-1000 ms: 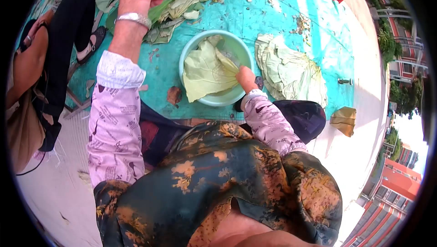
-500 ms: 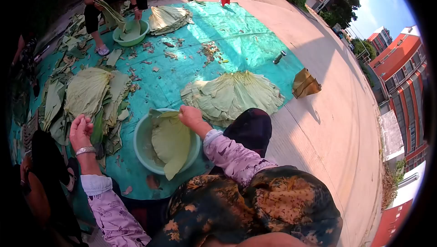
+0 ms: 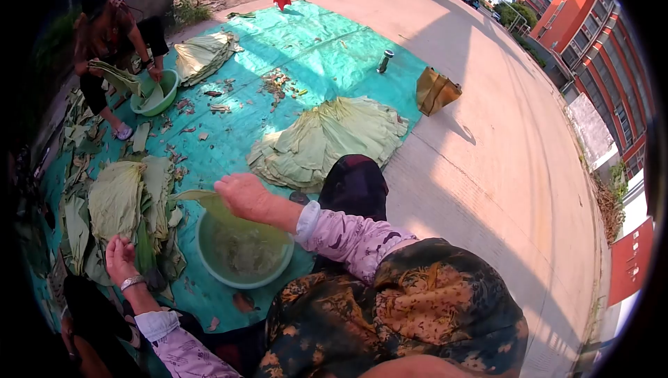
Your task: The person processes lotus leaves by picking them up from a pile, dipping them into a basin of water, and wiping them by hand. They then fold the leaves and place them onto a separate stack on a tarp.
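My right hand is closed on the edge of a large pale-green leaf, which looks like a lotus leaf, above the far side of a light-green basin. Murky water shows in the basin. My left hand is raised left of the basin, fingers pinched together; whether anything is between them I cannot make out. Close beyond that hand lies a stack of folded leaves. A wide, fanned pile of leaves spreads on the turquoise tarp beyond my knee.
At the far left a person bends over another green basin, holding leaves. Another leaf pile lies near them. A dark flask, a brown bag and a red object stand farther off. Leaf scraps litter the tarp.
My right hand has moved left across the basin, lifting the leaf from inside it toward the far rim. My left hand stays pinched near the stack. The camera view has shifted.
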The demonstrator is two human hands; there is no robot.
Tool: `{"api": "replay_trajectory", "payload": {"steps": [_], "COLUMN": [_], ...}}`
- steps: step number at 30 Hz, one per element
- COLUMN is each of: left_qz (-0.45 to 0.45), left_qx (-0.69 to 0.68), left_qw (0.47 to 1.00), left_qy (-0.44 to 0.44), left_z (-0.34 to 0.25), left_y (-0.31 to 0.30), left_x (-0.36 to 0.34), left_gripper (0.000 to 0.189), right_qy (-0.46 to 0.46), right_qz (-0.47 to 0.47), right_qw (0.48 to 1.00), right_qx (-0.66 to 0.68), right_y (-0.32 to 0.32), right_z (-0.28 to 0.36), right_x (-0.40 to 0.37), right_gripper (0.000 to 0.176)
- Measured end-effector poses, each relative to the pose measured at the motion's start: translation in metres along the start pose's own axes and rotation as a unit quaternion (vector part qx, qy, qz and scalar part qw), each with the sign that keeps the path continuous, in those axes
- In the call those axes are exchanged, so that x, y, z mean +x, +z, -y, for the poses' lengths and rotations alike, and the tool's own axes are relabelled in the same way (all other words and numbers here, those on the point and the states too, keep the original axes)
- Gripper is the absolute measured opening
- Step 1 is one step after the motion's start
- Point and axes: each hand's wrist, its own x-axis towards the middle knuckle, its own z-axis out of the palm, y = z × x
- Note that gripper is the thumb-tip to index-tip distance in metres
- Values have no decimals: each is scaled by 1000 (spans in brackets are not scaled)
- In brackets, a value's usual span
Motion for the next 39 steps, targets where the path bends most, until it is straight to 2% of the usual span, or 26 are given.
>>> {"api": "replay_trajectory", "payload": {"steps": [3,5,6,10,18,24,27,30,34,36,38,39], "left_qz": [0,-1,-9,13,3,12,41,78,216,294,324,340], "left_qx": [2,7,17,0,14,23,25,85,261,300,351,363], "left_qw": [1000,1000,1000,1000,1000,1000,999,993,941,906,879,867], "left_qy": [-7,-9,-14,-10,-1,-9,-13,-28,-25,52,18,33], "left_z": [2,-9,-14,-22,-21,-18,-13,-12,4,37,41,52], "left_y": [1,14,20,26,27,25,25,36,56,63,77,79], "left_x": [-2,-16,-21,-33,-34,-28,-27,-36,-52,-53,-71,-73], "left_gripper": [24,21,20,22,21,21,21,22,27,33,39,44], "right_qy": [-45,-47,-60,-57,-52,-51,-28,-20,-13,3,9,7], "right_qz": [92,213,210,332,386,369,359,324,269,259,251,248], "right_qw": [995,974,972,941,921,928,933,946,962,965,967,968], "right_qx": [22,55,83,46,19,28,17,22,35,36,38,40], "right_y": [26,45,56,90,150,165,159,146,111,87,69,63], "right_z": [5,19,19,24,4,-3,-5,-9,-13,-5,1,3], "right_x": [-19,-38,-49,-68,-100,-110,-101,-79,-48,-34,-24,-20], "right_gripper": [15,16,17,19,19,19,18,17,18,18,18,18]}}
